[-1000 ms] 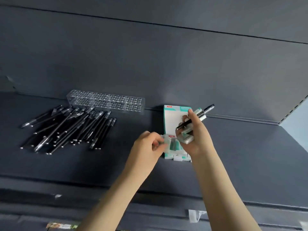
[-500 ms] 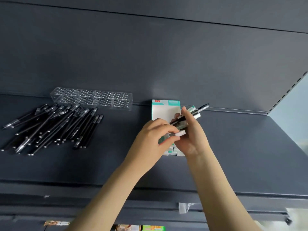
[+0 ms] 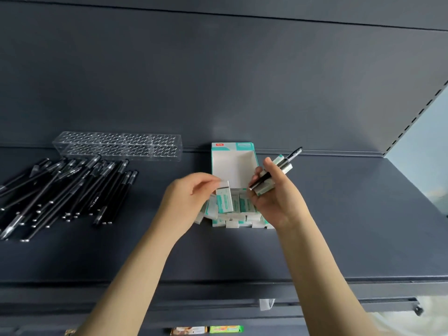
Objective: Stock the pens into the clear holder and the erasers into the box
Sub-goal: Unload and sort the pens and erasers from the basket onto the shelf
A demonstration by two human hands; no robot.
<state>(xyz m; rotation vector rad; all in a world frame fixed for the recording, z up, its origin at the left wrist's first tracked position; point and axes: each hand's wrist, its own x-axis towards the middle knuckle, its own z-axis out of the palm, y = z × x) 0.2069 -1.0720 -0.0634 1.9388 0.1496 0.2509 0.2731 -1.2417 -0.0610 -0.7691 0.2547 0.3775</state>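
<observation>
**Head view.** Your left hand (image 3: 191, 202) pinches a single eraser (image 3: 225, 200) between thumb and fingertips. It holds the eraser upright, just above the near half of the box (image 3: 234, 166).

The box lies open on the dark shelf (image 3: 351, 226), with its far end against the back panel (image 3: 242, 81). The far half of its white floor is bare. The near half holds packed erasers (image 3: 246, 206) in teal-and-white sleeves, standing side by side. A few at the near left corner lean outward over the edge.

Your right hand (image 3: 278, 202) hovers at the right wall of the box. Its fingers are curled round two things at once: a black pen (image 3: 278, 167) and a small stack of erasers (image 3: 268, 184) beneath it. The pen slants up and to the right, its far end pointing toward the back panel.

To the left, well apart from the box, the clear holder (image 3: 118, 145) rests against the back panel, its top pierced by rows of round holes. Just in front of it, a loose heap of pens (image 3: 65, 190) lies flat on the shelf.
</observation>
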